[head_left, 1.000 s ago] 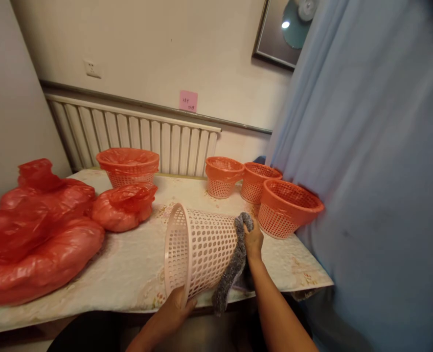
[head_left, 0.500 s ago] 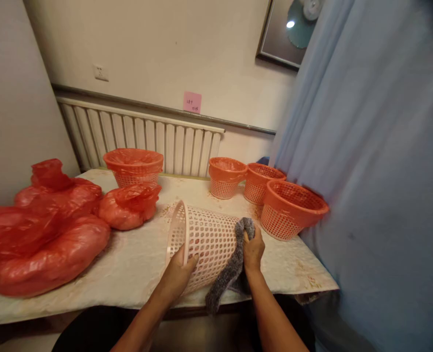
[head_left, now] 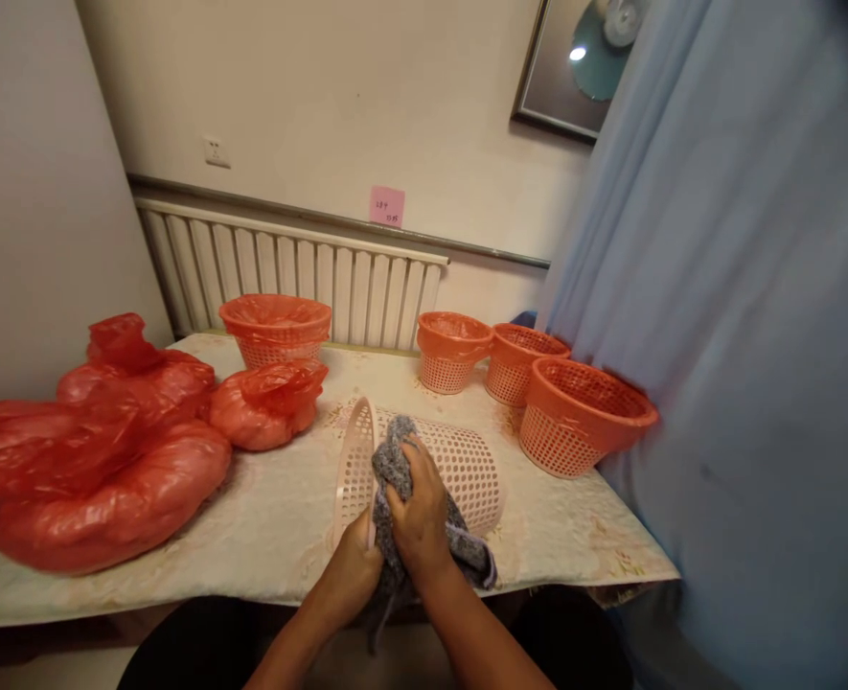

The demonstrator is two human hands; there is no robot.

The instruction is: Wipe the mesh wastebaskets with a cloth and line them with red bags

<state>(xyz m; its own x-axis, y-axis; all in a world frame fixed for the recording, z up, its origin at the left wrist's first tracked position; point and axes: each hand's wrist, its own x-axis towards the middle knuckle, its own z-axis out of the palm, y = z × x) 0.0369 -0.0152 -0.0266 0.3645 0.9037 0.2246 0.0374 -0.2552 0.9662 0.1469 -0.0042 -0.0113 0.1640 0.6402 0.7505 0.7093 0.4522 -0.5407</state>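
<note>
A pale pink perforated plastic basket (head_left: 470,470) lies on its side on the table, its mouth facing left. My left hand (head_left: 355,565) grips the basket's rim at the near side. My right hand (head_left: 422,508) is closed on a grey cloth (head_left: 393,460) and presses it against the basket's side close to the rim. Part of the cloth hangs down over the table's front edge, and another fold lies along the basket's lower side. The fingertips of my left hand are partly hidden by the rim and cloth.
Lined baskets stand at the back right, the nearest a red-lined basket (head_left: 574,422); another lined basket (head_left: 276,331) stands at the back left. Full red plastic bags (head_left: 122,498) cover the table's left. A blue curtain (head_left: 754,335) borders the right, a radiator (head_left: 286,254) the back.
My right hand has moved the cloth left along the basket, from its base end to near the rim. My left hand keeps its grip. The view has shifted slightly.
</note>
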